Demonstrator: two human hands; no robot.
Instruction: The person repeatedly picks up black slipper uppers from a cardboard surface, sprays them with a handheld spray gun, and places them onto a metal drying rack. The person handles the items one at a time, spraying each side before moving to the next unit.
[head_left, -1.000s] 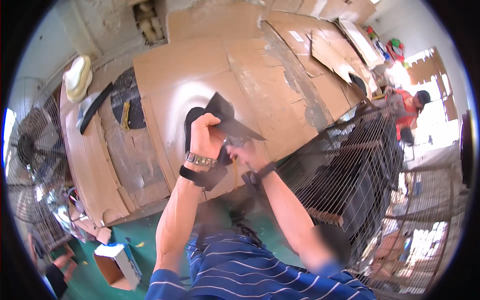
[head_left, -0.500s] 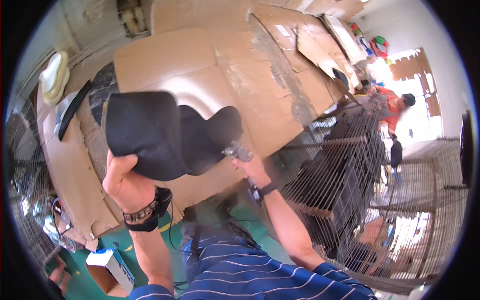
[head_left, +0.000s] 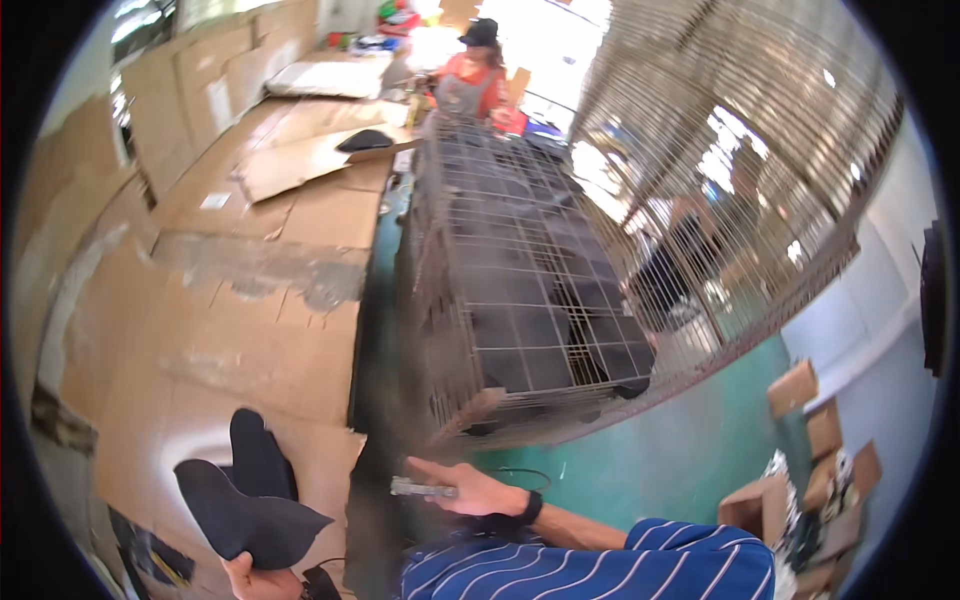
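My left hand point(head_left: 262, 582), low in the picture, is closed on the lower edge of a curved black sheet piece point(head_left: 250, 510). The piece is bent into folded lobes over the cardboard-covered table. My right hand point(head_left: 485, 492) is out to the right, past the table's edge, wrapped around a small silvery metal tool point(head_left: 422, 488). The tool points left, and its exact kind is too blurred to make out. The hands are well apart, and the tool does not touch the black piece.
A wire rack point(head_left: 520, 385) with black sheet pieces stands ahead on the green floor point(head_left: 640, 450). Cardboard point(head_left: 250, 340) covers the table at left, with a small black piece point(head_left: 365, 140) farther off. A co-worker point(head_left: 475, 85) stands beyond the rack. Cardboard boxes point(head_left: 760, 505) lie at right.
The view has swung right toward the rack. My hands, close together at the black piece before, are now apart; the tool has come away from the piece, which stays in my left hand.
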